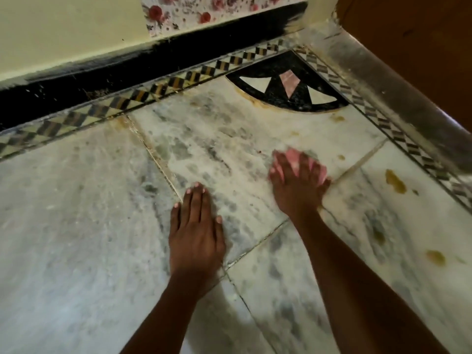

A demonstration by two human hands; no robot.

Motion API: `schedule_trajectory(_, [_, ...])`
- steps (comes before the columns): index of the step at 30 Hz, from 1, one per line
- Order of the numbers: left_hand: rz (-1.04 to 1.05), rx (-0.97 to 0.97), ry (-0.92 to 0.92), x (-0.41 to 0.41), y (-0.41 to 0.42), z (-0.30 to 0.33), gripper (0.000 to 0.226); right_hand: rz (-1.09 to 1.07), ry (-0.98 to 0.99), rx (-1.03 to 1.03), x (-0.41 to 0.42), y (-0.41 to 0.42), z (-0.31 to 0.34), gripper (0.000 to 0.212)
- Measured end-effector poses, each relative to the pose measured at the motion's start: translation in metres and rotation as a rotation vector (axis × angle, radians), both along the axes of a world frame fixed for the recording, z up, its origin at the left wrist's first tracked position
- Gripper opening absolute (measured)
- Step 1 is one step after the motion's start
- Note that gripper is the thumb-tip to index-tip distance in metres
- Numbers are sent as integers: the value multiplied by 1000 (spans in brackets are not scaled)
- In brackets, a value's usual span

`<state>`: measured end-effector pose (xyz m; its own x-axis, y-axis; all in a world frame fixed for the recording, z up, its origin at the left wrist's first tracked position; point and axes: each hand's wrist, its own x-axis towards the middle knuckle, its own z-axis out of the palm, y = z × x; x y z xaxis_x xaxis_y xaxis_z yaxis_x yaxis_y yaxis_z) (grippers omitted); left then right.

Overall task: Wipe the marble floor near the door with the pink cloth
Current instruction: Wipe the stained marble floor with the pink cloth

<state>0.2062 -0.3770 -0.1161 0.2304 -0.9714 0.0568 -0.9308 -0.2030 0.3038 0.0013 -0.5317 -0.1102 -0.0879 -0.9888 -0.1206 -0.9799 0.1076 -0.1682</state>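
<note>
My right hand [297, 185] presses flat on the pink cloth [293, 155], which shows only as pink patches between and past my spread fingers. Hand and cloth are blurred by motion and lie on the grey-veined white marble floor [217, 139], near a tile joint. My left hand [195, 231] rests palm down on the marble to the left, fingers together, holding nothing. The brown wooden door [419, 44] stands at the upper right, behind a dusty marble threshold [378, 90].
Yellow-brown stains [396, 181] dot the tile at right. A black quarter-circle inlay [288, 85] fills the corner. A checkered border strip [143, 95] runs along the black skirting [102, 72] and cream wall. Floral-patterned fabric [194, 11] hangs at the top.
</note>
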Motion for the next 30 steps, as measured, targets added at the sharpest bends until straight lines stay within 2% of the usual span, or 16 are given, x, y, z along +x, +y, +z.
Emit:
schedule_trajectory(1, [6,-17,-11,2,0,-3,68,-19,-7,5,15,-16,0,58])
schedule_trajectory(3, [8,-25,-15,-1,1,-3,68,147,25,34,34,-19,-1,58])
schedule_trajectory(5, [19,-61,-11,-2,1,-1,68,405,29,41,31,19,0,60])
schedule_trajectory(7, [15,-54,-4,-2,-1,4,67,553,26,16,1,71,4,58])
schedule_trajectory(10, [13,-29,-19,-3,-2,8,67,430,42,69,-58,88,9,58])
schedule_trajectory(12, [13,-15,-16,-2,-2,5,68,180,20,62,-70,56,5,59])
schedule_trajectory(15, [18,-34,-15,-2,-2,0,69,-140,-102,56,-37,7,4,58])
schedule_trajectory(16, [21,-34,-12,-1,-2,0,68,-121,-98,88,-23,3,5,59])
schedule_trajectory(18, [20,-34,-10,-2,-1,5,68,128,-25,138,-8,30,6,62])
schedule_trajectory(20, [19,-25,-8,-3,-1,8,68,424,18,86,-19,92,5,64])
schedule_trajectory(22, [34,-14,-1,-2,-1,10,68,528,-5,29,-55,133,9,60])
schedule_trajectory(25, [14,-17,-11,-2,-1,6,68,276,40,77,-84,104,9,61])
schedule_trajectory(28, [24,-36,-28,-2,-2,5,66,-42,-39,54,-53,46,2,62])
schedule_trajectory(30, [35,-49,-39,-3,-1,7,66,-9,-56,115,-32,40,-1,64])
